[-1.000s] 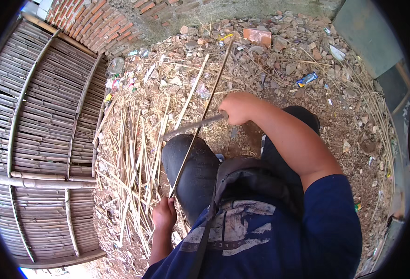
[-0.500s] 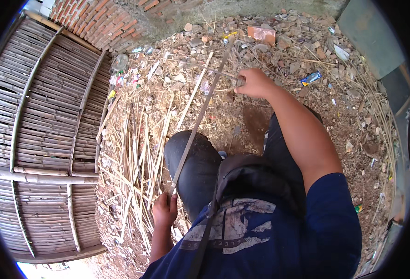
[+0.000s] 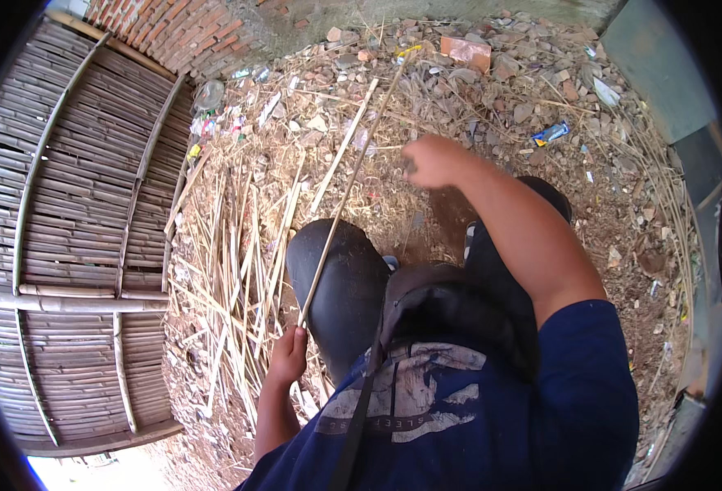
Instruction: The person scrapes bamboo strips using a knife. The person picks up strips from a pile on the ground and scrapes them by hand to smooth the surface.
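At seven o'clock the left hand (image 3: 289,355) has its fingers curled snugly around the near end of a thin strip (image 3: 334,221), which slants across the left knee (image 3: 348,274) toward twelve. The right hand (image 3: 433,161), at one, has bent fingers, contents too blurred to tell. Gripped at one end, the strip could swivel.

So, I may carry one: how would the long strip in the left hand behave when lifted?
The long strip is probably light, being so thin. It seems fairly stiff, since it runs almost straight from the left hand, though its length may make it wobble.
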